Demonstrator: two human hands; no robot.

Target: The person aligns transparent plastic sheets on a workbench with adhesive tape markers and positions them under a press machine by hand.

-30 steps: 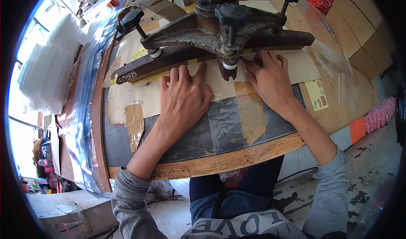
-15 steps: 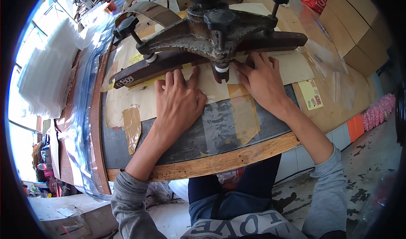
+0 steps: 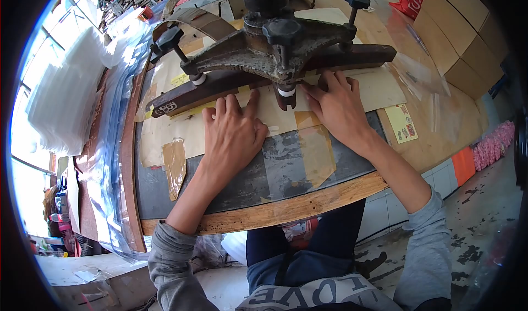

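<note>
A heavy cast-metal press head [image 3: 236, 51] with black star knobs spans the work board, carrying a long dark bar [image 3: 360, 58] low over a cream sheet [image 3: 379, 88]. My left hand [image 3: 228, 132] rests on the sheet just in front of the bar, fingers spread and tips near its lower edge. On the other side of the central fork [image 3: 286, 99], my right hand [image 3: 341, 113] lies with bent fingers apart, tips close against the bar. No object shows in either hand, though the bar partly hides what lies beneath it. Brown tape [image 3: 316, 157] runs from the sheet onto the dark board surface [image 3: 236, 187].
A wooden strip [image 3: 269, 212] edges the board nearest my body. Clear plastic sheets [image 3: 113, 140] and a white stack [image 3: 63, 99] are at left. A cardboard box [image 3: 467, 36], a yellow printed card [image 3: 401, 124] and a red bag [image 3: 410, 0] lie to the right.
The whole view has shifted very slightly. Both hands keep practically the same place and pose beside the bar.
</note>
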